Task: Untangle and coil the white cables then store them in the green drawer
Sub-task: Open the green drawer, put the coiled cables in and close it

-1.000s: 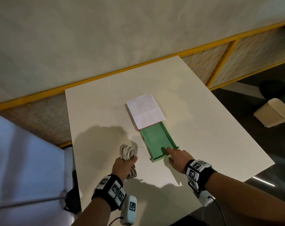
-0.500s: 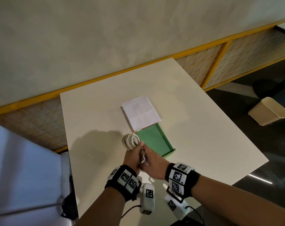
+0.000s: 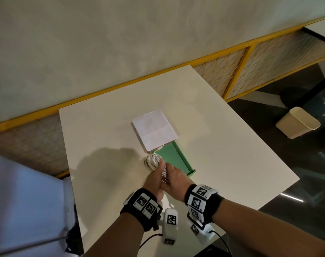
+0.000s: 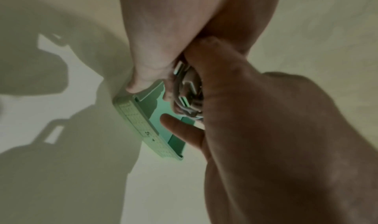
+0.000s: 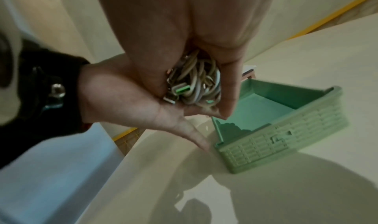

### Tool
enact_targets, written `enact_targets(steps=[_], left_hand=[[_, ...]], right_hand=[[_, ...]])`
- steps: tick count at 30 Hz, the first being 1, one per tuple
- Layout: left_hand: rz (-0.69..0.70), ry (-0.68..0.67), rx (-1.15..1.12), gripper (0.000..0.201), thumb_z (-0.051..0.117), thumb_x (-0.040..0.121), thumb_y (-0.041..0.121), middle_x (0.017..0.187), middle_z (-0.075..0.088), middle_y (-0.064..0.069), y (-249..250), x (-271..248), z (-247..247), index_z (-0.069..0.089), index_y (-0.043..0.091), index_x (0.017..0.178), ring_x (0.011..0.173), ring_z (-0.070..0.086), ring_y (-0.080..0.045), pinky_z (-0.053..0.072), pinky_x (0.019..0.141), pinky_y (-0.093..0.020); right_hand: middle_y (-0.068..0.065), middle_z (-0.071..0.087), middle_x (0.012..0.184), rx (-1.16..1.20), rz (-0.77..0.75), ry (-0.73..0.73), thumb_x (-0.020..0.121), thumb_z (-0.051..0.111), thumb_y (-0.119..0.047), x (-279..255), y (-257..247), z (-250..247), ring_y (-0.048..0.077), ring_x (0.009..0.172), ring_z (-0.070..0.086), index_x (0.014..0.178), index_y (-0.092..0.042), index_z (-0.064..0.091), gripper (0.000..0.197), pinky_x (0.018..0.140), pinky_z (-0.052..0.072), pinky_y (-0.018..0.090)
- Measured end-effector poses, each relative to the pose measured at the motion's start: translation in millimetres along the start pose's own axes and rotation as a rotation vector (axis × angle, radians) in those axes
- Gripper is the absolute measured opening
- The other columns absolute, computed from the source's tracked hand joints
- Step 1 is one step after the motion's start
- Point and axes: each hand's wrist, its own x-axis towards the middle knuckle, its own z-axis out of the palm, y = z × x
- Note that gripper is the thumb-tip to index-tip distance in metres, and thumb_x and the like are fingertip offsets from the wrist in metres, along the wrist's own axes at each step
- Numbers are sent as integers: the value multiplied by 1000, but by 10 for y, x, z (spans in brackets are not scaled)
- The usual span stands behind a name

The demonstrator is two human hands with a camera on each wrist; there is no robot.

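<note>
Both hands close around one coiled bundle of white cables [image 3: 152, 161], held just above the white tabletop [image 3: 223, 154] at the near left corner of the open green plastic drawer [image 3: 184, 164]. The left hand [image 3: 154, 179] grips the bundle from the left, and the right hand [image 3: 173, 179] curls its fingers [image 5: 229, 85] round the plug ends. The drawer juts from under a flat white box [image 3: 155, 129].

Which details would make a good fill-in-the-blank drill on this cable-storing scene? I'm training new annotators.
1. The coiled white cables are held by ____ hands.
2. The green drawer is pulled ____.
3. Inside, the drawer holds ____ cables.
4. The white paper lies on top of the drawer's ____.

Missing words: both; open; no; housing
</note>
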Motion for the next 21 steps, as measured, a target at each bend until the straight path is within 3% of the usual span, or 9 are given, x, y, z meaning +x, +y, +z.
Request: enact_targets(steps=[3,6,8,11,14,17,19,21], left_hand=[[-18,1,48,50,48,92,53,103,69,-19,5,30,29,67,8,99,99,66,-28,49,94,-41],[-32,-1,59,49,50,91,53,106,64,-20,30,84,109,64,8,107,98,63,-28,51,85,-38],[-32,-28,53,45,48,94,50,100,65,-17,65,138,152,62,9,106,92,64,-26,52,77,-35],[-40,-66,62,42,45,95,50,78,69,-7,114,177,175,64,12,92,75,66,-20,52,66,-30],[-53,-92,55,44,41,97,50,73,69,-5,143,177,191,64,13,87,72,66,-18,52,63,-28],[-44,-94,16,45,38,98,49,80,71,-7,178,166,183,64,12,93,76,68,-18,54,62,-26],[-27,-75,-9,47,40,98,48,95,72,-12,205,154,185,64,9,107,85,69,-21,56,66,-28],[-15,-62,-28,50,42,97,46,112,68,-17,210,134,195,59,7,125,94,68,-23,57,68,-29]], right_hand=[[12,63,101,13,25,47,81,59,-30,34,66,12,28,84,61,120,-7,43,48,72,52,38],[10,64,100,26,62,103,83,58,-31,49,89,16,24,83,62,122,-9,43,48,65,46,28],[11,65,101,56,66,135,84,57,-31,65,107,-7,24,86,62,123,-9,43,47,66,44,27],[12,66,102,145,65,162,83,56,-33,63,102,-60,27,90,63,122,-10,44,47,72,49,31],[13,67,99,214,56,140,81,58,-27,55,98,-94,28,86,63,121,-12,43,45,73,51,35],[13,67,94,244,36,108,76,61,-21,70,79,-159,28,81,63,118,-13,45,45,74,53,41],[13,67,98,239,38,76,75,64,-20,81,68,-206,27,84,63,130,-12,39,60,74,53,36],[14,66,104,219,73,50,76,65,-22,73,55,-240,26,90,64,144,-11,23,81,74,50,28]])
